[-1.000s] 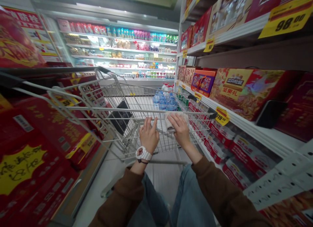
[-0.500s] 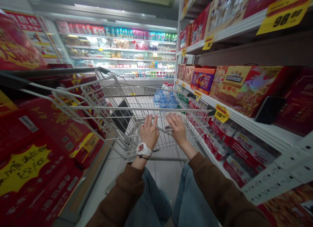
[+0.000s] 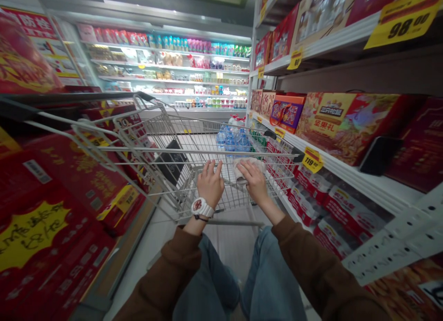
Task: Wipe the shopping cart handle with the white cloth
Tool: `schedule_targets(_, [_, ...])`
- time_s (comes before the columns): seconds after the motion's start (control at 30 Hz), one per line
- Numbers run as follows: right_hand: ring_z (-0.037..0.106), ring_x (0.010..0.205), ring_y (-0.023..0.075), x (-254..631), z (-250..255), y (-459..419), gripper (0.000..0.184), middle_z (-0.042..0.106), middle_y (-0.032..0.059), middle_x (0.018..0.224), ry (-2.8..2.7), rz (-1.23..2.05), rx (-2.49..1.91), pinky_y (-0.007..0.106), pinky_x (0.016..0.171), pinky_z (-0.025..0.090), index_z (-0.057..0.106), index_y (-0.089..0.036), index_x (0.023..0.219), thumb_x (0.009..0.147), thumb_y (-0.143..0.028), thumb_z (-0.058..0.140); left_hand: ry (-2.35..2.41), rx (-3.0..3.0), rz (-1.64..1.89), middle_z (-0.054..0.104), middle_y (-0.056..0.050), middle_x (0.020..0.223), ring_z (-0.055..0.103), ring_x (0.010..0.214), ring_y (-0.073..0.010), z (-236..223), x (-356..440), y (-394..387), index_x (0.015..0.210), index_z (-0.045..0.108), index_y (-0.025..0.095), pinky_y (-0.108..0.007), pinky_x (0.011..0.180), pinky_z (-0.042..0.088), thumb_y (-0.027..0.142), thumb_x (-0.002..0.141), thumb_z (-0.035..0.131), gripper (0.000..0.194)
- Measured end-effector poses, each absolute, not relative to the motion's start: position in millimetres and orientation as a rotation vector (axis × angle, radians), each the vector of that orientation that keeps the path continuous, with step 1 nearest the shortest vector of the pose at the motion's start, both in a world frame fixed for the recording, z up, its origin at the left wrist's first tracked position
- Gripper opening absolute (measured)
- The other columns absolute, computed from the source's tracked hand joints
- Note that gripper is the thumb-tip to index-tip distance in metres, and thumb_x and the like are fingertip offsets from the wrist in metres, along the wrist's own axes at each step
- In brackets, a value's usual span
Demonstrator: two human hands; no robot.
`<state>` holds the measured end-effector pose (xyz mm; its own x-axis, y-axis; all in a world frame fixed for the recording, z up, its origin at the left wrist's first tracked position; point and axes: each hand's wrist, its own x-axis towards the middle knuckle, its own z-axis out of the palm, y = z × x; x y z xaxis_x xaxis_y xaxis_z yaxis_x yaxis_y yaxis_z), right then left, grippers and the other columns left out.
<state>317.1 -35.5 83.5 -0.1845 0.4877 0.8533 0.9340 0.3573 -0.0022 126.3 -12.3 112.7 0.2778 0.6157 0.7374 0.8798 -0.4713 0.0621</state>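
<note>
A metal wire shopping cart (image 3: 207,152) stands sideways before my knees. My left hand (image 3: 210,185), wearing a white watch (image 3: 202,207), has its fingers spread at the cart's near wire side and holds nothing. To the right, a pale cloth (image 3: 259,164) lies under the fingers of my right hand (image 3: 255,179), held against the same wire side. Part of the cloth is hidden beneath that hand. A dark panel (image 3: 172,162) is fixed inside the cart at the handle end.
Stacked red gift boxes (image 3: 69,173) border the left side. On the right, a white shelf (image 3: 363,182) carries gift boxes and a black phone (image 3: 380,155). Blue water bottles (image 3: 233,139) stand behind the cart, with a lit chiller (image 3: 166,65) beyond.
My right hand and the cloth have shifted slightly right along the cart's side. My left hand has moved a little to the left, fingers still spread.
</note>
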Motion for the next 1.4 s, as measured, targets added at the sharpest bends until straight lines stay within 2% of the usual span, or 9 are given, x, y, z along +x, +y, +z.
schedule_targets(0.17, [0.041,0.141,0.0224,326,86,-38,0.079,0.055,0.0051,0.144,-1.768,-0.683,-1.272,0.047,0.116,0.037,0.051,-0.025,0.14,0.07,0.008,0.042,-1.335,-2.192,-1.059,0.054,-0.012,0.143,0.043,0.137,-0.0291,111,125,-13,0.139,0.053,0.019,-0.043,0.101,0.045,0.015,0.086,0.045,0.053])
schedule_targets(0.37, [0.045,0.138,0.0217,337,80,-40,0.08,0.057,0.0061,0.142,-1.807,-0.675,-1.255,0.044,0.115,0.039,0.054,-0.023,0.138,0.066,0.009,0.042,-1.333,-2.204,-1.085,0.054,-0.012,0.144,0.043,0.138,-0.0289,110,124,-13,0.139,0.053,0.018,-0.044,0.103,0.044,0.015,0.087,0.045,0.053])
schedule_targets(0.57, [0.043,0.14,0.0216,347,79,-42,0.073,0.059,0.0061,0.139,-1.712,-0.704,-1.251,0.047,0.116,0.036,0.057,-0.023,0.135,0.071,0.008,0.04,-1.322,-2.211,-1.123,0.054,-0.013,0.143,0.043,0.138,-0.0285,111,123,-14,0.138,0.054,0.017,-0.045,0.107,0.043,0.014,0.087,0.044,0.052])
schedule_targets(1.13, [0.041,0.141,0.0206,369,66,-47,0.081,0.057,0.0055,0.143,-1.791,-0.68,-1.25,0.047,0.116,0.038,0.054,-0.023,0.138,0.065,0.009,0.039,-1.363,-2.228,-1.18,0.054,-0.012,0.143,0.041,0.139,-0.0281,110,119,-20,0.138,0.055,0.019,-0.045,0.109,0.042,0.015,0.087,0.044,0.052])
schedule_targets(1.3, [0.039,0.143,0.0215,376,72,-46,0.078,0.054,0.0058,0.146,-1.771,-0.722,-1.238,0.049,0.116,0.037,0.055,-0.023,0.138,0.068,0.009,0.04,-1.357,-2.214,-1.179,0.055,-0.013,0.142,0.043,0.138,-0.0289,110,118,-21,0.136,0.056,0.017,-0.045,0.109,0.042,0.015,0.087,0.044,0.05])
schedule_targets(1.4, [0.042,0.141,0.0218,378,69,-45,0.078,0.054,0.0056,0.145,-1.769,-0.715,-1.257,0.049,0.115,0.038,0.056,-0.023,0.136,0.066,0.009,0.041,-1.342,-2.199,-1.176,0.055,-0.013,0.141,0.043,0.137,-0.0289,109,117,-21,0.136,0.056,0.019,-0.045,0.108,0.043,0.015,0.087,0.045,0.05])
